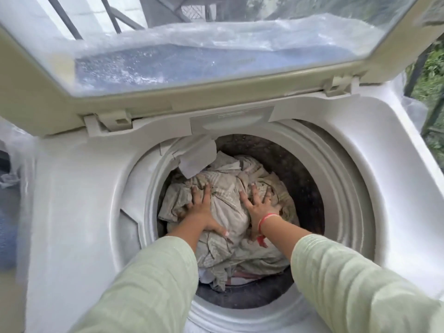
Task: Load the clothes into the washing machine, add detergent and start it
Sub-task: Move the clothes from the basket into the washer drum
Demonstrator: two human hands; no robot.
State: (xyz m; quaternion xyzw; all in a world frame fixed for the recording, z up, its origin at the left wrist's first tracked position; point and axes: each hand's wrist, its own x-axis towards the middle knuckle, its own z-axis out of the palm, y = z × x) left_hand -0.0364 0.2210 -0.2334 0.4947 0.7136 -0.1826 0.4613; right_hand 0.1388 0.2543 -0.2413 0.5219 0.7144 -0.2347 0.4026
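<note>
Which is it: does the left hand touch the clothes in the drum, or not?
Touching. The head view shows the left hand lying flat on the clothes, fingers spread, thumb pressed into the fabric.

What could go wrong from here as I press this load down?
1. The white piece hangs over the drum rim at the back left; left untucked, it may jam there.
2. The red wrist thread on the right hand has loose ends that could snag in the clothes.
3. The open lid stands over both arms and might drop.
</note>
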